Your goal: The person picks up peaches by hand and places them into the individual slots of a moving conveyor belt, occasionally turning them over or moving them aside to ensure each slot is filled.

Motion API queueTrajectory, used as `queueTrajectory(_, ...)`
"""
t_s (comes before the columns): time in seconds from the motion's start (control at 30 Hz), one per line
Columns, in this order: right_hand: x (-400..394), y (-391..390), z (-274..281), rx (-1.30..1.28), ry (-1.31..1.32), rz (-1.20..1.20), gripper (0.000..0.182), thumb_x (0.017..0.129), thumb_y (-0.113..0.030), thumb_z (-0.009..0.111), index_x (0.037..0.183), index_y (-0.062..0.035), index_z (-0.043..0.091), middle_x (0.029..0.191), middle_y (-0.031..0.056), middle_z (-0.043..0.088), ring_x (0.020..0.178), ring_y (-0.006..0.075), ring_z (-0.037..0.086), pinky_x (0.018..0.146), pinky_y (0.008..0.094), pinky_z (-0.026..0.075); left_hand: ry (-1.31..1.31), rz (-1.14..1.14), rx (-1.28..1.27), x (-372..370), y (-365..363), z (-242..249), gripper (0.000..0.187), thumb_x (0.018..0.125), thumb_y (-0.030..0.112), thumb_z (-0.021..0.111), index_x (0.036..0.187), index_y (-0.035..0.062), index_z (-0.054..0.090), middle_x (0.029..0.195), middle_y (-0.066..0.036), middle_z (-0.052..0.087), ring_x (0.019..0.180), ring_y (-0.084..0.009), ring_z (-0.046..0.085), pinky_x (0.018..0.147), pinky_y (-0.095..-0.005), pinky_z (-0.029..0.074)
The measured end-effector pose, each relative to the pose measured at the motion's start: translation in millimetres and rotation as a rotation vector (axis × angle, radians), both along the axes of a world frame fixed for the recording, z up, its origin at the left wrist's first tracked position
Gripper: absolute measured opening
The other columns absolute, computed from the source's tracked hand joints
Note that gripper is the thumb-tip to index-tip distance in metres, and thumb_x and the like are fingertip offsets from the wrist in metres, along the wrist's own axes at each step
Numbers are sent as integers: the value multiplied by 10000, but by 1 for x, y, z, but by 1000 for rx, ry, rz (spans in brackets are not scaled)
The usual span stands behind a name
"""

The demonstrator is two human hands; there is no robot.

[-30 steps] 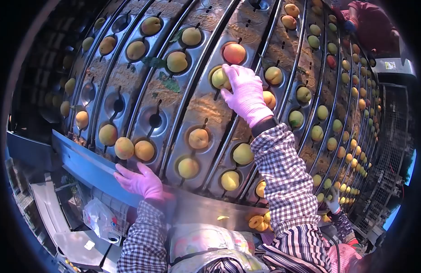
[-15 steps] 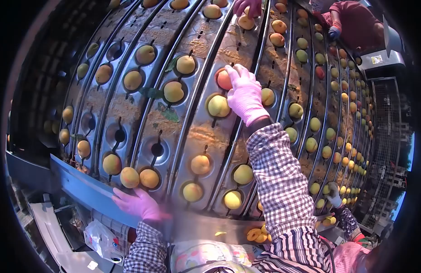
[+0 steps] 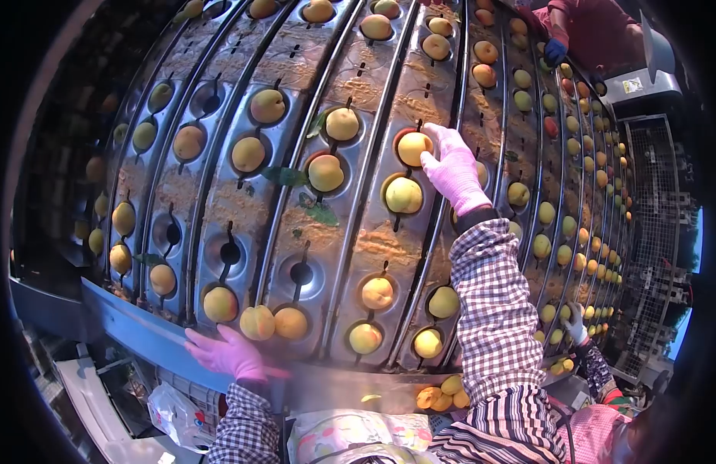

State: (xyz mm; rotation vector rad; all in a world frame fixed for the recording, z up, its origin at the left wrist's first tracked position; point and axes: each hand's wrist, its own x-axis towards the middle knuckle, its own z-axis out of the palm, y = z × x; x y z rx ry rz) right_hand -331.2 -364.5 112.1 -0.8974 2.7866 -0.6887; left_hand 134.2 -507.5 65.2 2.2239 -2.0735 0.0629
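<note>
R grip [image 3: 460, 172] part-closed on peach [image 3: 412, 150]; hard squeeze could bruise it. L grip [image 3: 228, 354] open, empty, w/ 2nd peach [image 3: 257, 322] just above; bump might roll it.

Pink gloves [image 3: 458, 176], checked sleeves [image 3: 493, 309]

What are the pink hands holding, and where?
The right hand pinches a yellow-orange fruit by its right side; the left hand holds nothing.

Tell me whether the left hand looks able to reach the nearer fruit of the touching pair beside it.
Likely yes: the left hand is open by the blue rail, close to that fruit, with nothing visible between them.
</note>
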Motion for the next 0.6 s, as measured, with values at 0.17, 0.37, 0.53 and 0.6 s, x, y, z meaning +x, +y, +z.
queueTrajectory(0.17, 16, -10, -9, 112, 96, -57, 602, 815, -316, 753, 1349, -113, 562, 1246, 125, 601, 1211, 327, 562, 1023, 450, 467, -28, 1, 18, 2, -11, 5, 726, 970, 322, 580, 1558, 44, 257, 1550, -306, 300, 1447, -439, 309, 1186, -514, 272)
queueTrajectory(0.37, 31, -24, -1, 277, 203, -178, 595, 803, -463, 756, 1248, -94, 614, 1163, 130, 618, 1124, 330, 596, 938, 470, 486, -70, -2, 21, 2, -12, 6, 718, 970, 327, 581, 1547, 28, 275, 1536, -314, 325, 1436, -439, 332, 1186, -510, 279)
queueTrajectory(0.53, 42, -36, 10, 230, 312, -109, 556, 810, -459, 748, 1208, -86, 639, 1178, 123, 627, 1156, 318, 577, 953, 468, 455, -55, 16, 70, 9, -14, 2, 725, 992, 394, 528, 1577, 82, 236, 1583, -285, 258, 1466, -421, 274, 1197, -504, 235)
queueTrajectory(0.6, 53, -48, 4, 33, 413, -1, 545, 813, -455, 731, 1203, -84, 643, 1196, 127, 622, 1150, 308, 571, 925, 471, 458, -63, 35, 86, 6, -13, 5, 723, 992, 390, 528, 1577, 82, 237, 1583, -285, 255, 1466, -421, 274, 1196, -503, 236)
